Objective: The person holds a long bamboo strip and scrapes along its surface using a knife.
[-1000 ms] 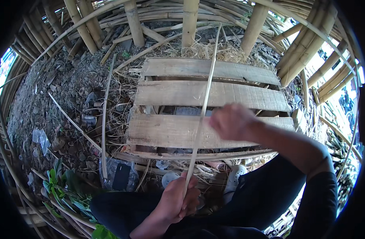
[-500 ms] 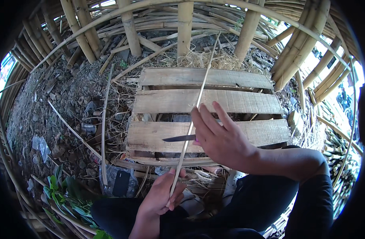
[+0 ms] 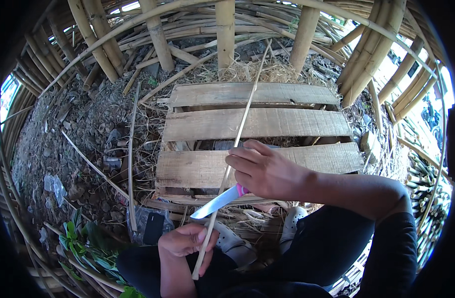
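A long thin bamboo strip (image 3: 242,121) runs from my lap up and away over a wooden pallet (image 3: 287,121). My left hand (image 3: 187,243) grips the strip near its lower end. My right hand (image 3: 264,171) holds a knife (image 3: 217,202) with a pink handle; the steel blade points down and left and lies against the strip just above my left hand. My right knee in dark trousers sits at the right.
Bamboo poles (image 3: 225,35) lean in a ring around the spot. Loose bamboo slivers (image 3: 130,159) lie on the dirt at the left. A dark flat object (image 3: 153,227) lies by green leaves (image 3: 88,243). Light shoes (image 3: 292,221) rest at the pallet's near edge.
My right hand came down from above the pallet toward my lap. The knife blade now points down-left on the strip, nearer my left hand, which still grips the strip.
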{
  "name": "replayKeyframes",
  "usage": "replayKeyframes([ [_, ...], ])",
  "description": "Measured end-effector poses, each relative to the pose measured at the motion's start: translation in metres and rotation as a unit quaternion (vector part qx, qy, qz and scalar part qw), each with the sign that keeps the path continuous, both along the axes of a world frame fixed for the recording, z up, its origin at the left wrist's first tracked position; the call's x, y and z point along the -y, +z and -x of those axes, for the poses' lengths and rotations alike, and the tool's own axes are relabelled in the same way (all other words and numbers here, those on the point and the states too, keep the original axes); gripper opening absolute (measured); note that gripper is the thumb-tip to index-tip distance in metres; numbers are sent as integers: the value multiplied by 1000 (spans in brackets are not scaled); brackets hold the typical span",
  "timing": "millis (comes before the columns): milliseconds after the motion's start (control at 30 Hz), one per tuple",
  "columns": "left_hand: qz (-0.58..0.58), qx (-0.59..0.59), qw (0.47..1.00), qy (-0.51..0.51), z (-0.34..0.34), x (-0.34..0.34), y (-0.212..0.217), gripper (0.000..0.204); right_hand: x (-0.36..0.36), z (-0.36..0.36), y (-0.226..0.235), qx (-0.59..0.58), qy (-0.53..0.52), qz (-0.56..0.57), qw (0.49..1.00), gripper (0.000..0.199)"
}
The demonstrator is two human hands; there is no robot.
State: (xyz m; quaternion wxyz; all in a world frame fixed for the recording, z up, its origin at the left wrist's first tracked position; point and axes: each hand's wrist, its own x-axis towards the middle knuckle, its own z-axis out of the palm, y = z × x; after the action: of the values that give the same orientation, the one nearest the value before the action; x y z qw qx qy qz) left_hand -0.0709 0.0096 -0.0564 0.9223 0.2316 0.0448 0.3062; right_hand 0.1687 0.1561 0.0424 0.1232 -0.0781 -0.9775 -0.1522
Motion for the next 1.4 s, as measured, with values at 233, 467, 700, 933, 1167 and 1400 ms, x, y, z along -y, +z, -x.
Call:
replayKeyframes([
  [233, -31, -214, 976, 18, -16, -6, 13, 45, -4, 0, -22, 2, 58, 127, 990, 15],
  [467, -10, -346, 929, 131, -22, -17, 18, 41, 5, 5, -25, -26, 110, 75, 991, 9],
  [700, 9, -177, 983, 42, -31, -25, 6, 32, -48, -18, -42, -29, 38, 131, 990, 18],
  [933, -14, -322, 946, 38, -25, -41, 26, 21, -29, -7, -40, -43, 138, 162, 976, 13],
  [1167, -137, -434, 891, 0, -12, -49, 27, 17, 1, 5, -33, -38, 116, 84, 989, 8],
  [1400, -210, -396, 873, -194, 11, -52, 36, 23, -27, -2, -41, -94, 107, 127, 982, 7],
])
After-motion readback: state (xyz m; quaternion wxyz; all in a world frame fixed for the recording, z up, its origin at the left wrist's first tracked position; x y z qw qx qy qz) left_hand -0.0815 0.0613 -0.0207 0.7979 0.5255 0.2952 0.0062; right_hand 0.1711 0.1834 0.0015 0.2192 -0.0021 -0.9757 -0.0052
